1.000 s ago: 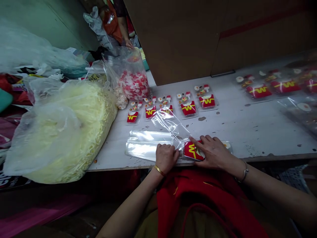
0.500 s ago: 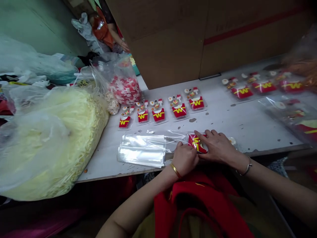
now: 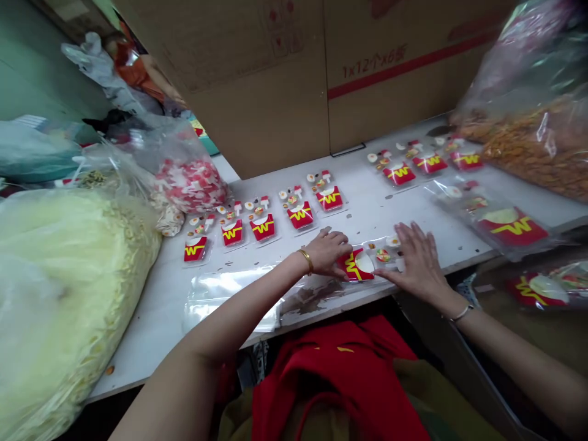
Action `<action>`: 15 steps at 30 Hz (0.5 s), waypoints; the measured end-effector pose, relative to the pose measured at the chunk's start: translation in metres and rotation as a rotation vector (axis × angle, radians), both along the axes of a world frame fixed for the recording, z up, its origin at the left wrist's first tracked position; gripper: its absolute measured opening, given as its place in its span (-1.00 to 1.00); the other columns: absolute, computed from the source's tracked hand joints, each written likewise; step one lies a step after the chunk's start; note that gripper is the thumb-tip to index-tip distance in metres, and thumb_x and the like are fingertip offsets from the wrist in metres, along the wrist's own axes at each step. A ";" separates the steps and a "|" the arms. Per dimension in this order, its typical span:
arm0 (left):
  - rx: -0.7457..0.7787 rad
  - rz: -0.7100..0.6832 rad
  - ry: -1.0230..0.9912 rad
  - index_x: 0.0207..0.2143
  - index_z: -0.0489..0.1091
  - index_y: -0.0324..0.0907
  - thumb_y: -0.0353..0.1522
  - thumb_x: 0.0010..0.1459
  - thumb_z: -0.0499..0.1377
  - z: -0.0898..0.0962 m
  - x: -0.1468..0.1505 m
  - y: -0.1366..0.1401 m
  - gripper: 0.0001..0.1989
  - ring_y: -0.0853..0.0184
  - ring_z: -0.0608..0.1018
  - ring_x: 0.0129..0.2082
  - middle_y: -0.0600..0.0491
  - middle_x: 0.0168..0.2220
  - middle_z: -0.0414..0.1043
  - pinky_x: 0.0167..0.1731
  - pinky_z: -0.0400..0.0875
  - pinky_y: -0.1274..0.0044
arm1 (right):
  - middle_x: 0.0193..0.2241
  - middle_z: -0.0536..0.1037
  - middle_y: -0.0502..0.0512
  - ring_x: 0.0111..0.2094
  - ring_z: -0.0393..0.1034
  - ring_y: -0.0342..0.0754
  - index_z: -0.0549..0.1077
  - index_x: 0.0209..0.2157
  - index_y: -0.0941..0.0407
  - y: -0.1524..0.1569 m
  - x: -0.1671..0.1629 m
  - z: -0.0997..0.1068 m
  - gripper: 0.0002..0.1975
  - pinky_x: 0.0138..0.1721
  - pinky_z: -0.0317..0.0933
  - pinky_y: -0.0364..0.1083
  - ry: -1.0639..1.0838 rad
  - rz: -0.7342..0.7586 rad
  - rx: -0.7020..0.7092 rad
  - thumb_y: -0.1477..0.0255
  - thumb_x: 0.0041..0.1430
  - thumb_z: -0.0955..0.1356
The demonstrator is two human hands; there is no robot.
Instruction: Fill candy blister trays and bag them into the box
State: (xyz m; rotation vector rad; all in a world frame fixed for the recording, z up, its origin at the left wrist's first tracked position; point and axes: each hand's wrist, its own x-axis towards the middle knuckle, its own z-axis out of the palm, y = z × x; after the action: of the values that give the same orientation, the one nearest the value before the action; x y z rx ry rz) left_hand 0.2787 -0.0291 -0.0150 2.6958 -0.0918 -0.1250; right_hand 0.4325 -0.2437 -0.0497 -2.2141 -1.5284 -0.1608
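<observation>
A clear plastic packet lies at the table's front edge, holding a red fries-carton piece (image 3: 351, 267) with a yellow W and small toy food pieces such as a pizza (image 3: 383, 255) and an egg. My left hand (image 3: 325, 252), wearing a gold bangle, has its fingers curled on the packet's left end. At the other end, my right hand (image 3: 419, 260) lies with fingers stretched out and thumb touching the packet. Left of it, partly under my left forearm, is a stack of clear plastic bags (image 3: 220, 288).
Behind stand several filled packets (image 3: 263, 226) in a row, with more (image 3: 399, 174) at right. A large bag of pale yellow pieces (image 3: 82, 257) fills the left. A cardboard box (image 3: 275, 92) stands behind; a bag of orange pieces (image 3: 537, 138) sits right. Another person's arm (image 3: 158, 79) shows behind.
My right hand has opened out and shifted off the carton piece toward the packet's right end. My left hand has moved from a fist at the front to the left end. The view has shifted right.
</observation>
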 end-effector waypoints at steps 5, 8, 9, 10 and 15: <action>-0.203 -0.038 0.092 -0.41 0.46 -0.09 -0.28 0.04 0.26 0.000 0.015 0.013 -0.91 0.13 0.37 -0.01 -0.02 -0.01 0.36 0.08 0.11 0.25 | 0.00 0.39 0.37 0.15 0.14 0.27 0.26 0.16 0.17 -0.025 0.005 -0.028 -0.39 0.14 -0.05 0.37 0.343 -0.242 0.132 0.06 0.21 0.24; -0.367 -0.019 0.041 -0.36 0.43 -0.11 -0.30 0.14 0.17 0.000 0.022 0.013 -0.90 0.19 0.31 0.08 -0.01 0.12 0.25 0.09 0.15 0.33 | 0.01 0.42 0.29 0.13 0.21 0.19 0.40 0.02 0.11 -0.020 0.002 -0.026 -0.52 0.16 0.04 0.28 0.609 -0.235 0.189 0.08 0.23 0.24; -0.409 -0.013 0.019 -0.35 0.43 -0.13 -0.29 0.16 0.15 0.000 0.024 0.011 -0.88 0.20 0.29 0.11 -0.02 0.14 0.21 0.11 0.15 0.34 | 0.02 0.42 0.26 0.12 0.23 0.17 0.43 0.00 0.10 -0.017 0.000 -0.022 -0.54 0.16 0.05 0.25 0.697 -0.229 0.213 0.08 0.23 0.25; -0.445 -0.008 0.000 -0.34 0.42 -0.14 -0.28 0.18 0.14 0.000 0.027 0.008 -0.87 0.20 0.27 0.14 -0.03 0.16 0.19 0.12 0.15 0.34 | 0.01 0.44 0.23 0.10 0.26 0.14 0.45 -0.03 0.08 -0.013 -0.002 -0.017 -0.55 0.17 0.06 0.23 0.777 -0.217 0.236 0.08 0.23 0.25; -0.562 -0.017 -0.095 -0.33 0.38 -0.18 -0.26 0.20 0.12 0.005 0.046 -0.006 -0.83 0.22 0.21 0.19 -0.09 0.17 0.13 0.17 0.11 0.34 | -0.04 0.49 0.14 0.06 0.30 0.10 0.48 -0.07 0.06 0.004 -0.018 0.011 -0.56 0.16 0.08 0.16 1.015 -0.082 0.248 0.07 0.24 0.23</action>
State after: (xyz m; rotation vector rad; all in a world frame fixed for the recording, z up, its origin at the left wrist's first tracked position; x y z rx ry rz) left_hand 0.3243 -0.0351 -0.0104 2.1392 -0.1539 0.0233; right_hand 0.4145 -0.2393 -0.0391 -1.6962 -0.7883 0.6229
